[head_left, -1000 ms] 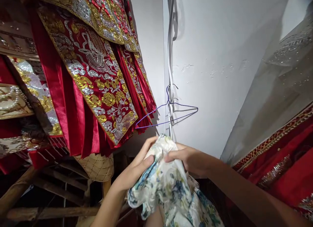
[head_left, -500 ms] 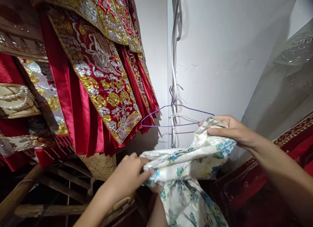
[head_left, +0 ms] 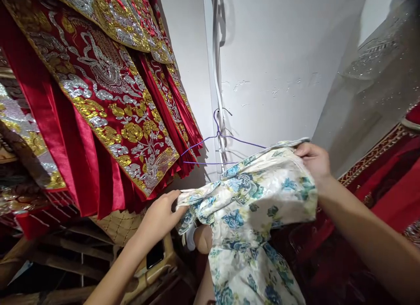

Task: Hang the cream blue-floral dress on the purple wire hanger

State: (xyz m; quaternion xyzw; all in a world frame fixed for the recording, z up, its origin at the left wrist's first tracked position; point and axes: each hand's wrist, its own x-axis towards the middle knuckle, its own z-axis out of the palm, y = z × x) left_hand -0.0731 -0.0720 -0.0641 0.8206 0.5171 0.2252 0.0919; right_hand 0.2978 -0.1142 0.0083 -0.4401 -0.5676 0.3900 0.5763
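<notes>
Both top ends of the floral dress are held | left hand grips one, right hand the other, wide apart | dress: before the purple hanger, hiding its right end; hanger hangs at white post | progress, I judge: spreading mostly done, dress not yet on hanger

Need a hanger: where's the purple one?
Near the head view's centre, the purple hanger hangs by the white strip, right of the red costume, partly behind the floral garment.
</notes>
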